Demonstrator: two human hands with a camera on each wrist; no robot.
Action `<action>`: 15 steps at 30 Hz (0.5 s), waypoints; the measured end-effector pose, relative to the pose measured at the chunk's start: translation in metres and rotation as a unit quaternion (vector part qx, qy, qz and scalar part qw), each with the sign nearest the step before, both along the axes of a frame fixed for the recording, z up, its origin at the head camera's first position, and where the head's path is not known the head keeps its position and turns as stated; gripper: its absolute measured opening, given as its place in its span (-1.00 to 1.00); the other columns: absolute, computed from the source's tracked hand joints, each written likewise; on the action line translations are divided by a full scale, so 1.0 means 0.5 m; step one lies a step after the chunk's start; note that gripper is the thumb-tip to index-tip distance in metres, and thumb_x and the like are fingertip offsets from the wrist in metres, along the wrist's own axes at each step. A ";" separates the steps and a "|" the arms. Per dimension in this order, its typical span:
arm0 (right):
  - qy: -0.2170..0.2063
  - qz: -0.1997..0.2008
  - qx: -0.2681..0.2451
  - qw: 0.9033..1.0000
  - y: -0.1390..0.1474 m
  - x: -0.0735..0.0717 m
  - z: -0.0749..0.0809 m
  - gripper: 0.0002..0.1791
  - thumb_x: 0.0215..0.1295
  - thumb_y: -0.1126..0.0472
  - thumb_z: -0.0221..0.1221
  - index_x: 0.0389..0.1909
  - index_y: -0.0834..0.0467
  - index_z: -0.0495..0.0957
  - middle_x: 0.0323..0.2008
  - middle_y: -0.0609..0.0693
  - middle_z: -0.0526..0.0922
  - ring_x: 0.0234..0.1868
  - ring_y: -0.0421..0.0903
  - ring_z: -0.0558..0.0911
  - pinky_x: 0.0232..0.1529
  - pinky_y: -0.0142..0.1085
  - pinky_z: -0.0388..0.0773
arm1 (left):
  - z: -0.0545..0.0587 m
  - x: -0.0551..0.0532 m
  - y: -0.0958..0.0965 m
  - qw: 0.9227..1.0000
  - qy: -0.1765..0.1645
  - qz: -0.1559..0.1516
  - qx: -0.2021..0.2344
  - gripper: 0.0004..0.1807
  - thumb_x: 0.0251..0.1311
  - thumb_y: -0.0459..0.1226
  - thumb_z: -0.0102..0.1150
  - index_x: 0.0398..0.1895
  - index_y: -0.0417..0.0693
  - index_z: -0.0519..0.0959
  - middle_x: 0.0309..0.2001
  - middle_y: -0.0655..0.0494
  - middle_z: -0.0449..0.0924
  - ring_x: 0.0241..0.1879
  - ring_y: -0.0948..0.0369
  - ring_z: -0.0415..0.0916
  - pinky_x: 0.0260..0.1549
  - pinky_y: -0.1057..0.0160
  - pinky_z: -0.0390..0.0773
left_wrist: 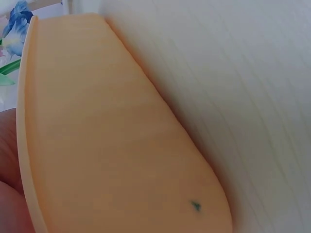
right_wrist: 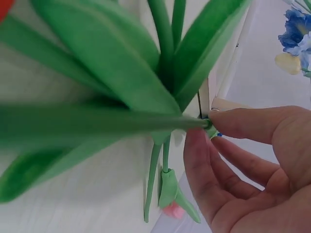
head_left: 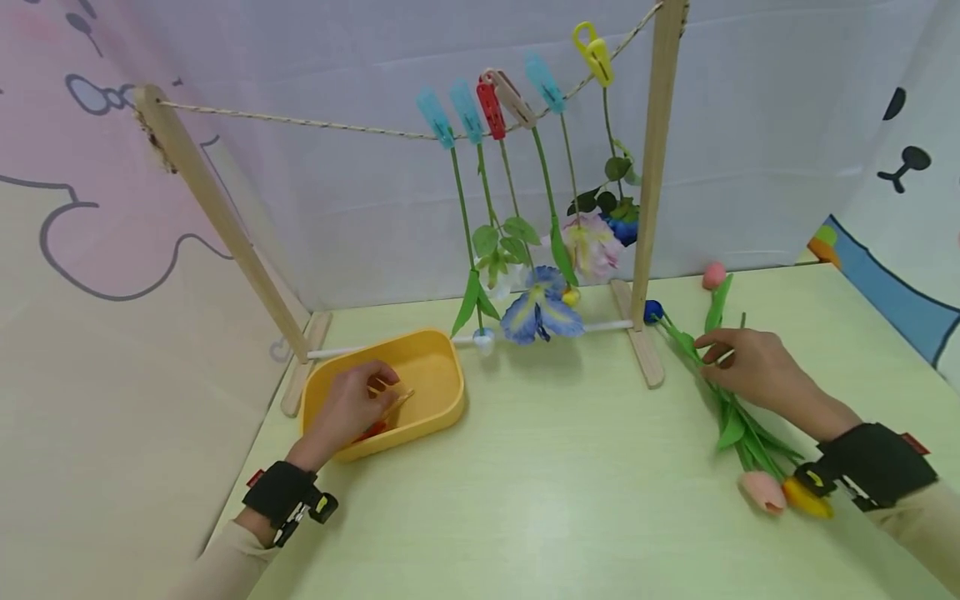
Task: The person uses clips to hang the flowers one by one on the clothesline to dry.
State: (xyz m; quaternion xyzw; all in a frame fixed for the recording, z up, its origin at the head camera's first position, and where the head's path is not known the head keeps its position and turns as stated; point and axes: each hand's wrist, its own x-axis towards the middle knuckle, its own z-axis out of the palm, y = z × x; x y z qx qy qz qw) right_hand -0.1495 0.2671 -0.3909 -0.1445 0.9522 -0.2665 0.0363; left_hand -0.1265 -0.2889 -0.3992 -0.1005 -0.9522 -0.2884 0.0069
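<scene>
My left hand (head_left: 352, 404) reaches into the yellow plastic bin (head_left: 442, 417), its fingers and thumb curled at a beige clothespin (head_left: 401, 403). Something red (head_left: 372, 430) lies beneath that hand in the bin. In the left wrist view the wall of the bin (left_wrist: 112, 121) hides most of the hand. On the right, my right hand (head_left: 750, 371) pinches the end of a green artificial flower stem (right_wrist: 160, 122) between thumb and fingertip. Loose flowers lie under it: a pink tulip (head_left: 763, 492), a yellow tulip (head_left: 808, 498), a blue flower (head_left: 653, 312) and a pink bud (head_left: 714, 276).
A rope (head_left: 322, 125) spans two wooden posts (head_left: 652, 158). Several flowers hang heads down from it by coloured clothespins, among them a blue iris (head_left: 540, 312) and a pink bloom (head_left: 592, 246). A white rod (head_left: 607, 326) joins the posts' feet. A pale curtain (head_left: 375, 208) hangs behind.
</scene>
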 end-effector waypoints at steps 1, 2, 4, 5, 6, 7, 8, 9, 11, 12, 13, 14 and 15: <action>-0.001 0.005 0.001 1.000 -0.003 0.001 0.001 -0.61 0.13 0.31 0.27 0.00 0.32 0.56 -0.32 0.10 0.68 -0.35 0.02 0.67 -0.48 -0.31 0.56 | 0.000 0.000 -0.001 1.000 0.000 0.002 -0.001 -0.80 0.09 -0.32 0.37 -0.22 -0.11 0.59 -0.28 0.08 0.62 -0.36 0.17 0.53 -0.35 0.23 0.61; -0.004 0.009 0.001 1.000 -0.005 0.002 0.002 -0.61 0.14 0.31 0.27 0.01 0.32 0.56 -0.31 0.10 0.68 -0.35 0.00 0.67 -0.49 -0.33 0.56 | 0.001 0.000 -0.002 1.000 -0.002 0.007 -0.003 -0.78 0.08 -0.31 0.38 -0.21 -0.13 0.59 -0.28 0.06 0.61 -0.36 0.16 0.52 -0.36 0.23 0.61; -0.007 0.017 0.006 1.000 -0.009 0.002 0.006 -0.62 0.16 0.32 0.25 0.02 0.32 0.56 -0.30 0.10 0.68 -0.36 -0.02 0.66 -0.52 -0.37 0.55 | 0.001 0.000 -0.004 1.000 -0.009 0.015 -0.010 -0.72 0.05 -0.28 0.42 -0.20 -0.15 0.58 -0.27 0.02 0.60 -0.35 0.15 0.51 -0.36 0.22 0.61; -0.008 0.021 0.009 1.000 -0.011 0.002 0.009 -0.62 0.17 0.32 0.24 0.02 0.32 0.56 -0.30 0.10 0.68 -0.36 -0.03 0.66 -0.53 -0.38 0.54 | 0.001 0.000 -0.005 1.000 -0.014 0.019 -0.017 -0.69 0.03 -0.26 0.44 -0.20 -0.16 0.57 -0.27 0.01 0.59 -0.36 0.14 0.50 -0.36 0.21 0.61; -0.007 0.026 0.013 1.000 -0.012 0.003 0.011 -0.63 0.18 0.33 0.23 0.03 0.31 0.56 -0.29 0.10 0.68 -0.36 -0.04 0.66 -0.53 -0.38 0.54 | 0.000 0.000 -0.006 0.999 -0.019 0.021 -0.026 -0.65 0.01 -0.22 0.46 -0.20 -0.17 0.56 -0.28 0.01 0.59 -0.36 0.15 0.50 -0.35 0.22 0.60; -0.007 0.030 0.016 0.999 -0.012 0.003 0.014 -0.64 0.18 0.34 0.21 0.02 0.30 0.56 -0.28 0.10 0.68 -0.35 -0.04 0.66 -0.53 -0.39 0.53 | -0.001 0.001 -0.007 0.999 -0.023 0.022 -0.037 -0.61 -0.02 -0.19 0.48 -0.20 -0.17 0.54 -0.30 0.02 0.58 -0.37 0.16 0.49 -0.34 0.23 0.59; -0.005 0.037 0.017 0.999 -0.012 0.004 0.017 -0.65 0.18 0.36 0.19 0.02 0.30 0.56 -0.28 0.11 0.68 -0.34 -0.03 0.66 -0.53 -0.39 0.53 | -0.001 0.001 -0.007 0.998 -0.030 0.022 -0.045 -0.58 -0.04 -0.16 0.49 -0.19 -0.18 0.53 -0.31 0.01 0.57 -0.38 0.16 0.49 -0.36 0.23 0.58; -0.001 0.045 0.018 0.999 -0.011 0.004 0.019 -0.66 0.18 0.39 0.18 0.00 0.29 0.57 -0.28 0.10 0.68 -0.34 -0.04 0.66 -0.53 -0.39 0.53 | -0.002 0.002 -0.007 0.998 -0.037 0.024 -0.053 -0.55 -0.06 -0.13 0.50 -0.19 -0.18 0.53 -0.32 0.01 0.57 -0.39 0.17 0.49 -0.37 0.23 0.57; 0.010 0.065 0.019 0.998 -0.010 0.006 0.022 -0.67 0.15 0.45 0.17 -0.03 0.27 0.60 -0.27 0.08 0.69 -0.33 -0.04 0.66 -0.52 -0.41 0.54 | -0.004 0.002 -0.007 0.996 -0.050 0.026 -0.068 -0.51 -0.08 -0.08 0.50 -0.20 -0.19 0.52 -0.36 0.03 0.55 -0.42 0.16 0.47 -0.40 0.25 0.54; 0.016 0.076 0.019 0.997 -0.008 0.006 0.023 -0.67 0.13 0.47 0.17 -0.05 0.25 0.62 -0.27 0.06 0.69 -0.33 -0.05 0.66 -0.50 -0.41 0.55 | -0.005 0.001 -0.006 0.995 -0.056 0.026 -0.075 -0.49 -0.07 -0.05 0.50 -0.20 -0.19 0.52 -0.37 0.04 0.55 -0.42 0.17 0.46 -0.41 0.25 0.53; 0.021 0.087 0.018 0.996 -0.007 0.007 0.024 -0.66 0.10 0.50 0.18 -0.07 0.23 0.64 -0.27 0.05 0.69 -0.34 -0.06 0.66 -0.50 -0.41 0.55 | -0.006 0.000 -0.005 0.995 -0.061 0.026 -0.079 -0.49 -0.06 -0.04 0.49 -0.19 -0.20 0.53 -0.37 0.05 0.54 -0.41 0.17 0.46 -0.40 0.25 0.52; 0.024 0.098 0.016 0.995 -0.007 0.008 0.024 -0.65 0.08 0.52 0.19 -0.09 0.22 0.65 -0.27 0.03 0.69 -0.34 -0.07 0.66 -0.49 -0.41 0.56 | -0.006 0.000 -0.004 0.994 -0.067 0.029 -0.080 -0.48 -0.06 -0.02 0.48 -0.19 -0.20 0.53 -0.38 0.05 0.54 -0.41 0.17 0.46 -0.39 0.25 0.52; 0.025 0.107 0.015 0.994 -0.006 0.009 0.024 -0.63 0.06 0.54 0.20 -0.11 0.20 0.66 -0.25 0.03 0.68 -0.33 -0.08 0.66 -0.48 -0.40 0.57 | -0.007 -0.001 -0.002 0.993 -0.071 0.033 -0.083 -0.48 -0.06 0.00 0.47 -0.20 -0.19 0.54 -0.38 0.06 0.54 -0.40 0.16 0.45 -0.38 0.25 0.51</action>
